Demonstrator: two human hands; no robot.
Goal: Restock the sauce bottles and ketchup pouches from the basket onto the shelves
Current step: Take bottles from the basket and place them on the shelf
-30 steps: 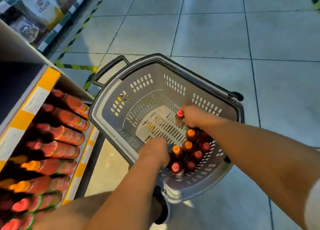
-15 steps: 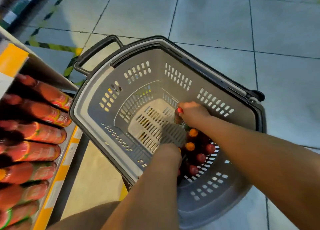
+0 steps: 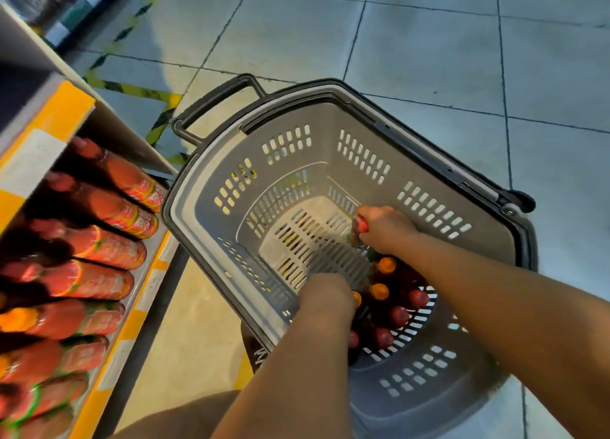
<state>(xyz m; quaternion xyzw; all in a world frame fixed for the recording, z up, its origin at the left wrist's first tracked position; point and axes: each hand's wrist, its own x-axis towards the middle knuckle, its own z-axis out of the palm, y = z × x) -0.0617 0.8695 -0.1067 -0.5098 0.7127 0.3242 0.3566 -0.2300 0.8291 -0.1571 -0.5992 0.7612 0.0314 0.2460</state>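
A grey plastic basket [image 3: 290, 148] stands on the tiled floor beside the shelf. Several sauce bottles [image 3: 397, 316] with red and orange caps stand upright in its near right corner. My right hand [image 3: 384, 229] is inside the basket and grips the neck of a red-capped bottle [image 3: 361, 226] at the far edge of the group. My left hand [image 3: 325, 298] reaches down at the left side of the bottles, its fingers curled round an orange-capped bottle [image 3: 357, 299] that it mostly hides. No pouches show in the basket.
At the left, a shelf with a yellow edge strip [image 3: 142, 310] carries rows of red sauce bottles [image 3: 109, 249]. A black basket handle [image 3: 214, 103] sticks out towards the shelf. Yellow-black floor tape [image 3: 132, 90] runs behind. My knee [image 3: 171, 422] is at the bottom.
The view has shifted slightly, so the basket sits a little lower and to the right. Both hands stay down among the bottles, the right still on the red-capped one.
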